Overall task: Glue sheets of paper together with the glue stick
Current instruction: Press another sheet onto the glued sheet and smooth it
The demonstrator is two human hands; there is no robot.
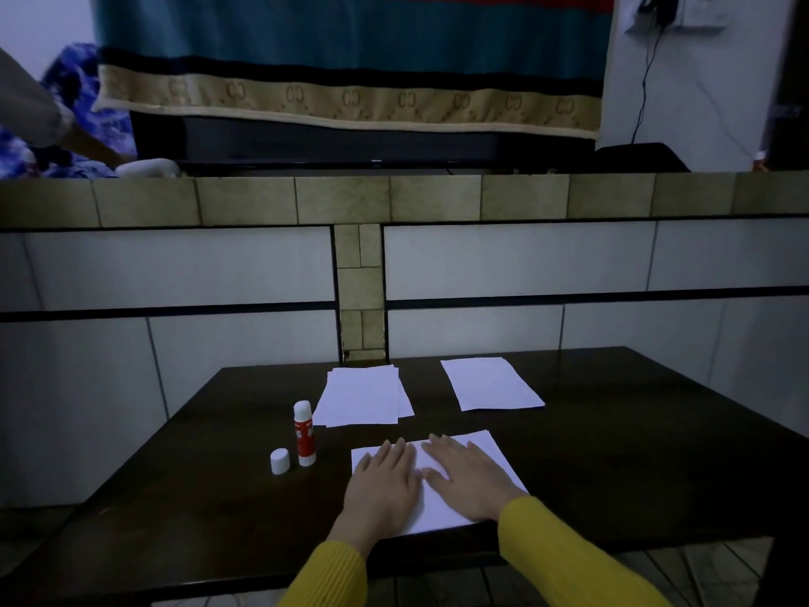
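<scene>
On the dark table [634, 453], toward the left, a white cap [279, 461] is being kept standing upright, just beside the uncapped glue stick [304, 433], which is standing upright with its red label facing the camera. Farther back and slightly right of the glue stick, a loose stack of white sheets [363, 398] is lying flat, its edges not squared. At the near edge of the table, a white sheet [477, 449] is being pressed flat under both hands. The left hand [383, 486] is being laid palm down on the sheet's left part, fingers straight and close together, pointing away. The right hand [470, 477] is being laid palm down beside it on the sheet's right part, fingers straight and slightly spread. The two hands are nearly touching at the thumbs. Yellow sleeves [564, 558] are being worn on both arms. At the far right, a single white sheet [490, 383] is lying flat, well apart from the stack.
</scene>
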